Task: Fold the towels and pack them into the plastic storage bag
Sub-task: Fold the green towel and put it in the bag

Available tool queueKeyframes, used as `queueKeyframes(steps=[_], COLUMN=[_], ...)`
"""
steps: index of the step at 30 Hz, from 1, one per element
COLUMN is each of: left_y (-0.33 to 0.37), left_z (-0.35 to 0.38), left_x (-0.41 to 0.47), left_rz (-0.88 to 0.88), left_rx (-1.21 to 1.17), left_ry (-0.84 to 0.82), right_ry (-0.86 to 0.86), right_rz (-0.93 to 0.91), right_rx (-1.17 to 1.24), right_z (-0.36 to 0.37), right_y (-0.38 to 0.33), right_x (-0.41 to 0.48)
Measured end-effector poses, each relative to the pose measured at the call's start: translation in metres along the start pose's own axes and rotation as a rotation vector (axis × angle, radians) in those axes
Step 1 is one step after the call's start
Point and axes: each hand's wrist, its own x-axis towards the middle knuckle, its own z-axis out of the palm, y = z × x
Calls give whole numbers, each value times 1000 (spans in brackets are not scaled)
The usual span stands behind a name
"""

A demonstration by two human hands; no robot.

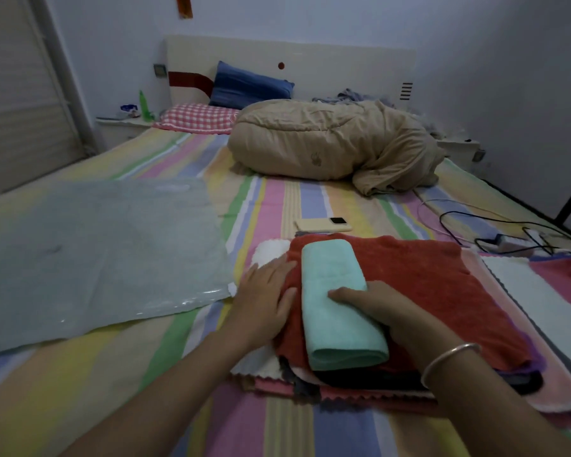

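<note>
On the striped bed (277, 423), before me, a stack of unfolded towels is topped by a red towel (426, 285), which serves as my folding surface. Across it lies the mint towel (338, 311), folded into a narrow strip. My right hand (389, 311) presses flat on its right edge, fingers (340, 296) spread and gripping nothing, to hold the fold; my left hand (264, 301) rests open beside it on the red towel. Just left, the plastic storage bag (96, 258) lies flat, within easy reach for packing.
</note>
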Motion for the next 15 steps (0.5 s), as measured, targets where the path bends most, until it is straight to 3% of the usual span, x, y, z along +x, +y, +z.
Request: queueKeyframes(steps=[3, 8, 11, 15], left_y=[-67, -168, -190, -209], left_z=[-28, -90, -116, -134], left_x=[-38, -94, -118, -138], left_rz=[-79, -330, -451, -444], left_rx=[99, 296, 356, 292], left_ry=[86, -48, -120, -102], right_ry=[-57, -227, -269, -341], right_rz=[-71, -221, -292, -248], right_rx=[108, 278, 283, 339], right_z=[18, 80, 118, 162], right_y=[-9, -35, -50, -60], right_x=[-10, -30, -32, -24])
